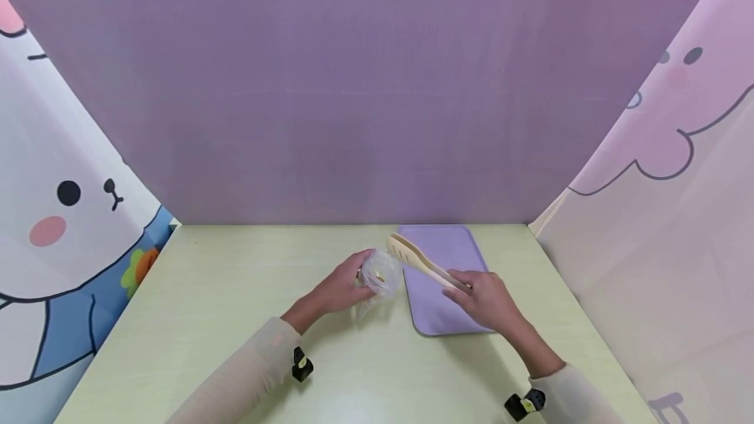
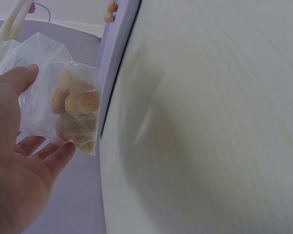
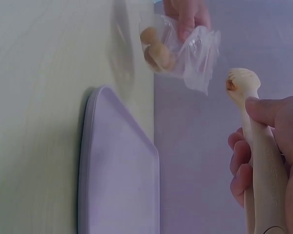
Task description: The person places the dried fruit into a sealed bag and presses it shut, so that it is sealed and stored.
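Even, fairly bright light seems to fall from above in the head view, laying soft shadows on the pale tabletop (image 1: 247, 267) and a whitish glare near its bottom edge. Both wrist views look dimmer and hazier, with small glints on the clear plastic bag (image 2: 36, 107). Distortion bows the tabletop's edge in the left one; lettering on the tongs (image 3: 267, 170) is too soft to read in the right.

Your head view faces forward-down from above; closer left and right wrist views (tipped sideways) share the bag (image 2: 50, 95), upper left and top centre respectively.
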`<action>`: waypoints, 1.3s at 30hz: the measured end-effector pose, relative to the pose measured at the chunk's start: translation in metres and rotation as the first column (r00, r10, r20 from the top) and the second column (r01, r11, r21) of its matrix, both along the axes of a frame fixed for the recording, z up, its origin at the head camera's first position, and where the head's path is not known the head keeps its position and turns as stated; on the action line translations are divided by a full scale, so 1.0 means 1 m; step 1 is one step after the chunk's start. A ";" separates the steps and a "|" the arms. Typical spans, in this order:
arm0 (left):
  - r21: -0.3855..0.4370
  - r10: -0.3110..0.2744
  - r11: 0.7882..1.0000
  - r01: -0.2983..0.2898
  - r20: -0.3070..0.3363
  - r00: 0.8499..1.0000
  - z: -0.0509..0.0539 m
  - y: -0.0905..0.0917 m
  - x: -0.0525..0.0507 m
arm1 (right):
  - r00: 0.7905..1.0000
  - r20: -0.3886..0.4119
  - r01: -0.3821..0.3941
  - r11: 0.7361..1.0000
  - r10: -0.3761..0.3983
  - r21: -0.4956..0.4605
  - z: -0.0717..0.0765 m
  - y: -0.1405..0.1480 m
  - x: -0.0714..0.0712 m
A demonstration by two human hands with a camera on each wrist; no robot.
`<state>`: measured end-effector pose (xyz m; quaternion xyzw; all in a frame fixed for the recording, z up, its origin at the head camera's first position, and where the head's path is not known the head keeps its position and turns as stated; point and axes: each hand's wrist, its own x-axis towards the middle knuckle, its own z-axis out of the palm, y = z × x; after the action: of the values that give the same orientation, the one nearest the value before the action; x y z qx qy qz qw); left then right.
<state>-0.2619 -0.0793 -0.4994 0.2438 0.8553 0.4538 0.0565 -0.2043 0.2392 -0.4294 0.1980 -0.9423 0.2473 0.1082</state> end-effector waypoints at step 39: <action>0.028 -0.001 1.000 0.002 -0.017 1.000 0.002 -0.001 0.002 | 0.999 0.035 0.022 1.000 -0.022 0.002 0.001 0.005 -0.001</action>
<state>-0.2597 -0.0801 -0.4970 0.2489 0.8491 0.4635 0.0464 -0.2054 0.2438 -0.4289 0.1833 -0.9464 0.2486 0.0940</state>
